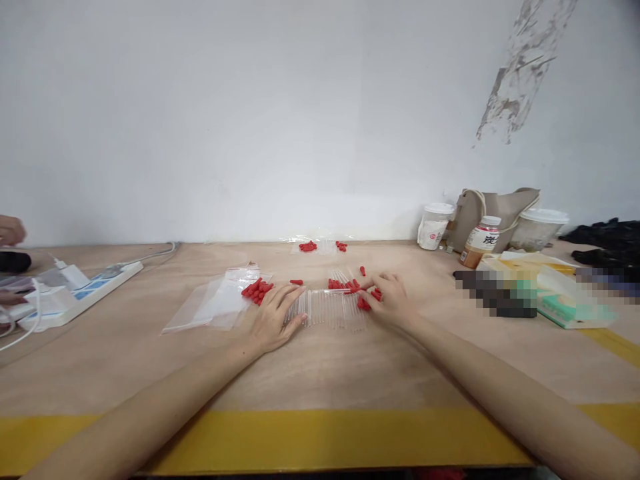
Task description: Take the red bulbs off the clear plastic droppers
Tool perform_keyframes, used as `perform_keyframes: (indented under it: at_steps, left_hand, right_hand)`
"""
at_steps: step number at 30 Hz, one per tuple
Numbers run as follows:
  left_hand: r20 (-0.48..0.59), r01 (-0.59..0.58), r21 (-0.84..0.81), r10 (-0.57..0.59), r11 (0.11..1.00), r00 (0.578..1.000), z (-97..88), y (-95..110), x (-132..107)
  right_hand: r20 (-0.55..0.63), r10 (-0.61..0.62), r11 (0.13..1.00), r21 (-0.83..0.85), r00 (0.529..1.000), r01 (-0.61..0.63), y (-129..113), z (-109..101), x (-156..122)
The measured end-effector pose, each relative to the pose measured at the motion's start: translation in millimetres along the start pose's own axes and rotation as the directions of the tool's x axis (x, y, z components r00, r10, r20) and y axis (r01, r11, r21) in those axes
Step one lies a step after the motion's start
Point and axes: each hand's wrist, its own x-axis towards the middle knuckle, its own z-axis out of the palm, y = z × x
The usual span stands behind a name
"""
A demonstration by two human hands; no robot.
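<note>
Clear thin tubes (333, 311) lie side by side in a row on the table between my hands. My left hand (275, 319) rests at the row's left end, thumb and fingers apart, partly covering the tubes there. My right hand (391, 301) is closed in a pinch on a red rubber bulb (353, 289) at the right end of a tube lying crosswise above the row. More red bulbs (367, 303) lie under and beside the right fingers. Behind the row are tubes with red bulbs fitted (339, 279). A pile of red bulbs (257, 291) sits beyond my left hand.
Clear plastic bags (213, 303) lie left; another bag with red bulbs (308, 247) lies by the wall. A power strip (90, 293) and another person's hand (11, 231) are far left. A bottle (481, 243), cups (435, 227), a grey bag (467, 213) stand right.
</note>
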Motion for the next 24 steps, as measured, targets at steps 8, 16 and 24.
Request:
perform_keyframes:
  at_steps: [8, 16, 24]
  left_hand:
    - [0.022, -0.075, 0.058, 0.074, 0.995, 0.997, 21.2, 31, 14]
    - [-0.027, -0.049, 0.05, 0.05, 0.998, 0.998, 34.6, 31, 18]
    - [0.001, -0.005, 0.037, 0.005, 0.999, 1.0, 28.1, 35, 16]
  right_hand:
    - [-0.083, -0.248, 0.969, -0.01, 0.965, 0.248, -9, 16, -27]
    - [-0.067, -0.24, 0.971, -0.024, 0.968, 0.239, -19, 14, -29]
    - [-0.127, -0.375, 0.924, -0.13, 0.918, 0.359, -20, 24, -25]
